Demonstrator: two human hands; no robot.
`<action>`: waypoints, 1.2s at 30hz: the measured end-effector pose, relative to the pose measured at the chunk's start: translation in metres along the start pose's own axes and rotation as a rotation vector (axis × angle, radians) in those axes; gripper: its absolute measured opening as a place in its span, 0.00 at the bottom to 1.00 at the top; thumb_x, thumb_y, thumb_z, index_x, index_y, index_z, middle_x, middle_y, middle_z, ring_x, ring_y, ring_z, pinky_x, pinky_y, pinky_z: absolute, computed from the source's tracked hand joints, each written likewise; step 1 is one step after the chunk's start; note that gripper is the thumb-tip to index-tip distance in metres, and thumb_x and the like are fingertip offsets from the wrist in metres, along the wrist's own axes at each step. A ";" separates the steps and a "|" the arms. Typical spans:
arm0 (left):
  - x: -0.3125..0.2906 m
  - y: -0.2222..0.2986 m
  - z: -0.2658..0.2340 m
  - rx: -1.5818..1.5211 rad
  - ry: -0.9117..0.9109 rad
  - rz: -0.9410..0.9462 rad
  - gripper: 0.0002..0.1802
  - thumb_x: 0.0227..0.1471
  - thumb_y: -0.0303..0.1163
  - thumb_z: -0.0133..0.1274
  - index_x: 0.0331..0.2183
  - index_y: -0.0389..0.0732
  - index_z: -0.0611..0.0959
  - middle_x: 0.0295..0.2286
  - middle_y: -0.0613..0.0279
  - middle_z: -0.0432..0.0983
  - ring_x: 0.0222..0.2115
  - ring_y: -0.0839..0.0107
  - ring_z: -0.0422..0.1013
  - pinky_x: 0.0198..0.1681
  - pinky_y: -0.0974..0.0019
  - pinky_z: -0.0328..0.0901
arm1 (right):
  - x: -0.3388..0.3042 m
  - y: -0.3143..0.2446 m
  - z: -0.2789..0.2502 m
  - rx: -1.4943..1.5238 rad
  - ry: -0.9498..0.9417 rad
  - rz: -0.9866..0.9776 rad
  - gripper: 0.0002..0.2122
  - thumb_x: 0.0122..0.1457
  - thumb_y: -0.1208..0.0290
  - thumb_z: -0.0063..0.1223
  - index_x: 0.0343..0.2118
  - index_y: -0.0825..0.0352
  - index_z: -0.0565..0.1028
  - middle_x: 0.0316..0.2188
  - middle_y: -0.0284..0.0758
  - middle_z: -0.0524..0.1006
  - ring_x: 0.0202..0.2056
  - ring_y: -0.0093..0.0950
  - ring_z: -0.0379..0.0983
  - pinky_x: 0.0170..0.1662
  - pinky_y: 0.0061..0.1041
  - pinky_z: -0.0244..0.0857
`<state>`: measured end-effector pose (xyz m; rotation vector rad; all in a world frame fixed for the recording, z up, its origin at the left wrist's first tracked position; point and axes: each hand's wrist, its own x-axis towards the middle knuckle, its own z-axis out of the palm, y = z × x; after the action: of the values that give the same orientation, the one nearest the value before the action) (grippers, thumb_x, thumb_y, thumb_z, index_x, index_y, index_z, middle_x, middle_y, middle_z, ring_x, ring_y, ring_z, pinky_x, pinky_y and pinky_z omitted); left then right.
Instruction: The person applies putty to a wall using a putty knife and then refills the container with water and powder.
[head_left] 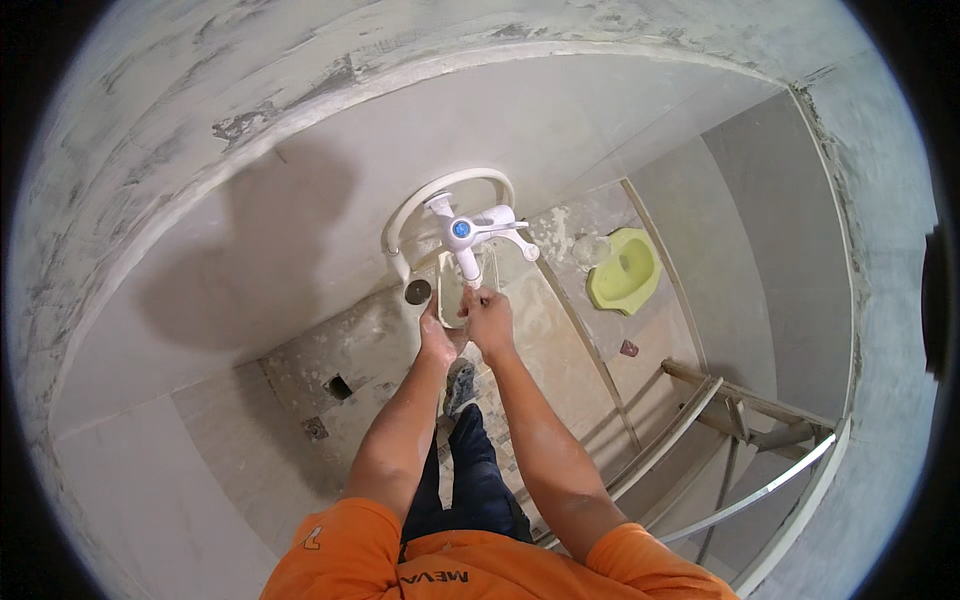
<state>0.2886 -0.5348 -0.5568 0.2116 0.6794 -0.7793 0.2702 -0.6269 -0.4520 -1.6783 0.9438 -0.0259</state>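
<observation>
A white wall tap (478, 232) with a round blue badge and a lever sticks out from the wall in front of me. Its spout points down toward me, and my right hand (488, 322) has its fingers closed around the lower end. Close beside it, my left hand (441, 338) is raised with the thumb up and the other fingers curled; whatever they grip is hidden. A pale looped edge (443, 275) shows between the hands and the tap, its kind unclear. Left of the tap, a white hose (398, 222) arches around, and a dark round disc (417, 291) sits near my left thumb.
On the floor at right lies a yellow-green squat toilet pan (627, 270). A ladder-like metal frame (745, 425) leans at lower right. Below left, the tiled floor has a square dark hole (339, 387). A reddish fragment (629, 348) lies near the pan.
</observation>
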 end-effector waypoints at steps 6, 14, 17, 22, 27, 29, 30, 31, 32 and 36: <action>-0.017 -0.007 0.019 0.176 0.029 -0.039 0.27 0.66 0.53 0.40 0.54 0.45 0.77 0.48 0.56 0.77 0.48 0.55 0.74 0.52 0.46 0.68 | -0.032 0.026 -0.041 -0.195 -0.142 0.023 0.07 0.59 0.72 0.57 0.28 0.71 0.77 0.22 0.36 0.78 0.23 0.23 0.72 0.28 0.26 0.66; -0.019 -0.004 -0.021 0.156 -0.049 -0.130 0.26 0.64 0.55 0.45 0.50 0.45 0.81 0.45 0.57 0.79 0.46 0.56 0.75 0.52 0.50 0.70 | -0.047 0.000 -0.082 -0.443 0.060 -0.228 0.16 0.56 0.76 0.55 0.48 0.70 0.79 0.34 0.52 0.81 0.37 0.45 0.81 0.42 0.38 0.72; -0.009 -0.010 -0.021 0.289 -0.002 -0.087 0.25 0.64 0.55 0.46 0.47 0.44 0.81 0.40 0.60 0.80 0.41 0.60 0.77 0.47 0.56 0.72 | -0.050 -0.024 -0.061 -0.703 -0.015 -0.249 0.18 0.53 0.79 0.50 0.47 0.72 0.79 0.36 0.54 0.80 0.39 0.51 0.78 0.46 0.46 0.73; 0.000 -0.011 0.000 0.278 0.013 -0.122 0.24 0.64 0.55 0.47 0.42 0.45 0.81 0.34 0.61 0.80 0.36 0.64 0.77 0.42 0.59 0.72 | -0.068 -0.028 -0.045 -0.854 -0.157 -0.136 0.17 0.51 0.79 0.51 0.45 0.67 0.81 0.35 0.54 0.78 0.39 0.54 0.78 0.47 0.46 0.73; -0.006 -0.004 -0.004 0.230 0.018 -0.069 0.22 0.64 0.52 0.45 0.43 0.45 0.81 0.37 0.62 0.80 0.37 0.62 0.77 0.43 0.56 0.73 | -0.075 -0.028 -0.085 -0.595 -0.159 -0.220 0.14 0.57 0.73 0.54 0.45 0.70 0.81 0.32 0.53 0.81 0.35 0.50 0.79 0.43 0.43 0.72; -0.011 -0.012 0.007 0.270 0.005 -0.070 0.24 0.62 0.52 0.43 0.46 0.46 0.81 0.40 0.61 0.80 0.40 0.59 0.77 0.44 0.53 0.73 | -0.083 -0.034 -0.115 -0.525 -0.132 -0.187 0.14 0.57 0.72 0.56 0.45 0.70 0.80 0.32 0.53 0.81 0.35 0.50 0.79 0.42 0.42 0.72; -0.003 -0.006 -0.011 0.264 0.004 -0.048 0.24 0.62 0.52 0.43 0.46 0.46 0.81 0.40 0.61 0.80 0.40 0.59 0.77 0.44 0.53 0.73 | -0.089 -0.045 -0.121 -0.459 -0.131 -0.180 0.14 0.58 0.71 0.57 0.46 0.71 0.80 0.31 0.53 0.81 0.36 0.49 0.80 0.42 0.41 0.72; 0.010 0.009 -0.046 0.207 -0.128 -0.015 0.25 0.61 0.53 0.43 0.48 0.46 0.81 0.41 0.60 0.80 0.42 0.58 0.76 0.46 0.52 0.73 | -0.098 -0.058 -0.118 -0.464 -0.167 -0.212 0.14 0.58 0.71 0.57 0.46 0.71 0.80 0.31 0.53 0.81 0.36 0.49 0.80 0.42 0.41 0.72; 0.018 0.017 -0.068 0.158 -0.260 0.004 0.26 0.61 0.53 0.43 0.50 0.46 0.80 0.42 0.59 0.79 0.44 0.57 0.76 0.47 0.52 0.73 | -0.107 -0.064 -0.117 -0.430 -0.193 -0.193 0.14 0.57 0.72 0.57 0.46 0.71 0.80 0.33 0.53 0.81 0.36 0.50 0.79 0.43 0.40 0.72; 0.002 -0.025 -0.017 0.239 0.063 -0.028 0.24 0.62 0.49 0.43 0.51 0.45 0.79 0.43 0.59 0.79 0.45 0.57 0.76 0.47 0.51 0.73 | -0.122 -0.033 -0.106 -0.445 -0.077 -0.321 0.15 0.55 0.76 0.58 0.46 0.72 0.80 0.37 0.54 0.80 0.39 0.51 0.79 0.44 0.39 0.72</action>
<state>0.2637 -0.5464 -0.5700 0.4459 0.6487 -0.8835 0.1558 -0.6401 -0.3334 -2.2140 0.6415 0.0367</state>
